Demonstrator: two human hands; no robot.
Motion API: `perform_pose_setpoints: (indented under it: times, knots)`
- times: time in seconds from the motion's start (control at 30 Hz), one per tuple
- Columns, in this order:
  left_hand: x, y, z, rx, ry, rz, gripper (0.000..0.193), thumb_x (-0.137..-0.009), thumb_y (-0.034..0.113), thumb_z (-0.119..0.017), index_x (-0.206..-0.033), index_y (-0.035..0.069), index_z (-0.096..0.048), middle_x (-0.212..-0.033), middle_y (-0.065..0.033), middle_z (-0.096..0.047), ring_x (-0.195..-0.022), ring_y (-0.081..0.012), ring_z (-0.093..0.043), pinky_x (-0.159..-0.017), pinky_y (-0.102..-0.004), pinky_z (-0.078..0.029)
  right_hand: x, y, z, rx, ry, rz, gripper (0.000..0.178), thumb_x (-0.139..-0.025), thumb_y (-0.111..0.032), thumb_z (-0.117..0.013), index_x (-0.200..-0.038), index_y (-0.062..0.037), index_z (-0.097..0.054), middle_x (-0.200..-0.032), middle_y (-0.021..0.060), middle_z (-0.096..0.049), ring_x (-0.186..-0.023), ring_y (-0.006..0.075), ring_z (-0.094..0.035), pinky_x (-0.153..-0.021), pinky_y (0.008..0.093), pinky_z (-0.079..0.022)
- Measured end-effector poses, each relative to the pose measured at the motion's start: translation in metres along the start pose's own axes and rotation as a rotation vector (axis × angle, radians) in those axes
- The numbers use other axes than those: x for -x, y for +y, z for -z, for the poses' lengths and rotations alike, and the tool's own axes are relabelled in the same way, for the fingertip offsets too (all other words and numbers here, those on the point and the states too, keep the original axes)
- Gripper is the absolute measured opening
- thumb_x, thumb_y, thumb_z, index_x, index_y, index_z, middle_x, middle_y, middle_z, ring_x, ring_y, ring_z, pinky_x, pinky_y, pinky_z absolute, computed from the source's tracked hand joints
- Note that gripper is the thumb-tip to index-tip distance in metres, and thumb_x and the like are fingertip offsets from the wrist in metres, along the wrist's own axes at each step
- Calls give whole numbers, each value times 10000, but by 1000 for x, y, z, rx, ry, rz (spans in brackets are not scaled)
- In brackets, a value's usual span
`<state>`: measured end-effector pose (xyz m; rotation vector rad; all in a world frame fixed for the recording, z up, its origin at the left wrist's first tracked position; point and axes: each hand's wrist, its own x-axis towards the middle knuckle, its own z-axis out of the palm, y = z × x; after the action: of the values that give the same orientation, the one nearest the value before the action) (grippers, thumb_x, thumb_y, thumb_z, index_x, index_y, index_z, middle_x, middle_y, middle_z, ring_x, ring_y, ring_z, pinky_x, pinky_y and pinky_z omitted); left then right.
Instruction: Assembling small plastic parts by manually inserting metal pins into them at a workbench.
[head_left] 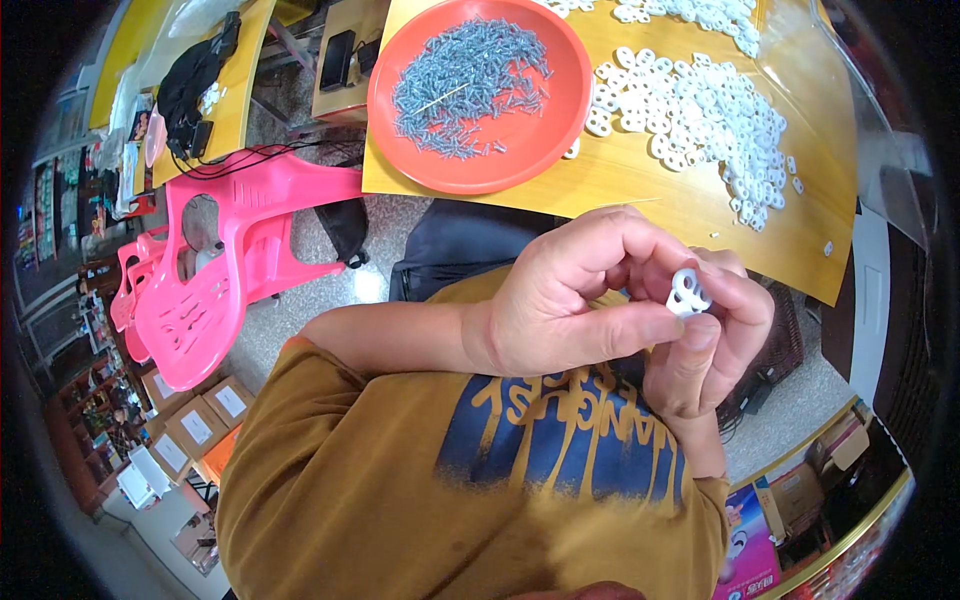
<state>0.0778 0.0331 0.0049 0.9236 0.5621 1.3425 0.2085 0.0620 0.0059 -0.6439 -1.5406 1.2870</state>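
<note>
Fingertip to fingertip, pinches a small white holed piece (688,293) between the thumb and curled fingers of the left hand (575,295) and those of the right hand (738,312), between the brown shirt (330,470) and the table edge. Bends the left forearm (400,340) across the body, with the right fingers folded inward. Faces, beyond, a yellow table (805,110) bearing loose white pieces (735,120) rightward and a red basin (535,130) of grey fasteners (460,80) leftward.
</note>
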Motion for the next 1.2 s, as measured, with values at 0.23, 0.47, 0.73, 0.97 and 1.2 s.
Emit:
perform_pose_setpoints:
  times: [0.23, 0.47, 0.73, 0.97, 1.2]
  knots:
    - [-2, 0, 7, -251, -42, -36, 354, -809, 19, -538, -1133, -22, -403, -963, -83, -469, -872, -147, -531, -737, -261, -441, -2, 1, 2, 38, -25, 32, 299, -892, -292, -397, -1060, -45, -380, -806, 58, -424, -681, 103, -394, -589, 232, -339]
    - [-1, -1, 2, -41, -14, -6, 315, -818, 21, -522, -1118, 14, -427, -982, -110, -480, -718, -114, -555, -539, -182, -465, -2, 6, 0, 19, -27, 91, 279, -904, -287, -369, -1063, -58, -375, -776, 63, -420, -629, 104, -394, -549, 231, -344]
    - [1, -4, 0, -15, 17, -13, 273, -829, 13, -501, -1094, 24, -436, -944, -108, -494, -654, -104, -558, -518, -179, -462, -3, 9, -2, -9, -6, 96, 218, -901, -251, -385, -1024, -72, -401, -741, 55, -435, -623, 108, -412, -538, 234, -359]
    - [3, -8, -2, -50, 28, -21, 260, -832, -11, -482, -1086, 22, -438, -927, -101, -495, -632, -103, -559, -513, -194, -460, 0, 8, 0, -21, -29, 82, 191, -906, -221, -372, -1025, -73, -401, -731, 47, -436, -605, 103, -408, -552, 236, -362]
    - [-6, -5, 0, 17, 62, -5, 270, -825, -31, -477, -1090, 8, -439, -943, -105, -492, -702, -133, -572, -559, -217, -491, -3, 17, 4, -34, -42, 87, 234, -899, -237, -388, -1048, -57, -373, -761, 61, -434, -640, 112, -414, -568, 246, -363]
